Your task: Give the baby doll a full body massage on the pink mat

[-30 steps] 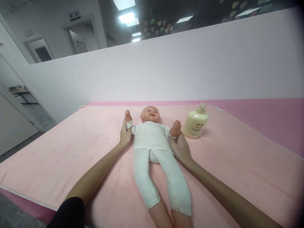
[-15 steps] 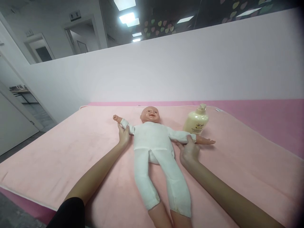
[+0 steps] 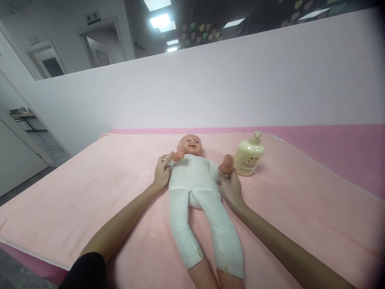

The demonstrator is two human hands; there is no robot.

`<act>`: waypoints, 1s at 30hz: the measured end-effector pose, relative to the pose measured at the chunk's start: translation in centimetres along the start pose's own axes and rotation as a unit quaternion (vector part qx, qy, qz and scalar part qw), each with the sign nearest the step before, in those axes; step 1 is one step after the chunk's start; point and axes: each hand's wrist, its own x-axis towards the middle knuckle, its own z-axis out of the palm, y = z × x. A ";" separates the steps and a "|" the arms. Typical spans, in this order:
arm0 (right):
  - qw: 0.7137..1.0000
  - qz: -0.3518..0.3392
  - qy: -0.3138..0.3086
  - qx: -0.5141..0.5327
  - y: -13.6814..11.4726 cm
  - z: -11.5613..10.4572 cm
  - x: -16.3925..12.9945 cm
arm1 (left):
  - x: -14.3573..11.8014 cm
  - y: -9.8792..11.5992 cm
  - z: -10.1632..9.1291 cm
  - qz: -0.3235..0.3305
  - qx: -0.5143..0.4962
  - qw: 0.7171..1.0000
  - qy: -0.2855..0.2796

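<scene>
A baby doll point(image 3: 195, 180) in a white bodysuit lies on its back on a pink blanket point(image 3: 90, 188), head pointing away from me. My left hand point(image 3: 161, 173) grips the doll's arm on the left side and folds it across toward the chin. My right hand point(image 3: 231, 188) holds the doll's other arm near the wrist, with that forearm raised upright. A cream pump bottle point(image 3: 249, 154) stands just right of the raised arm.
A white partition wall point(image 3: 240, 88) runs behind the padded surface. The blanket's left edge drops to a grey floor point(image 3: 18, 192). Doorways show at the far left.
Half a second ago both doll arms were spread out flat to the sides. Now my hands have brought them inward, the left one across the chest and the right one raised.
</scene>
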 end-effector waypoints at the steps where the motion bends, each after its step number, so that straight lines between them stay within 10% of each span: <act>1: 0.995 -0.056 -0.044 -0.073 0.0 -0.1 0.1 | -0.2 0.3 0.0 0.030 0.018 0.999 -0.015; 9: 0.894 -0.237 -0.135 -0.356 -0.2 -0.8 0.1 | -0.8 1.0 0.1 0.137 0.086 0.986 -0.039; 23: 0.968 -0.157 -0.099 -0.167 0.0 -0.9 0.2 | -0.3 0.8 0.3 0.038 0.045 0.997 -0.041; 30: 0.998 -0.002 -0.054 -0.044 -0.4 -0.6 0.1 | 0.2 0.3 0.2 -0.037 -0.043 0.998 -0.011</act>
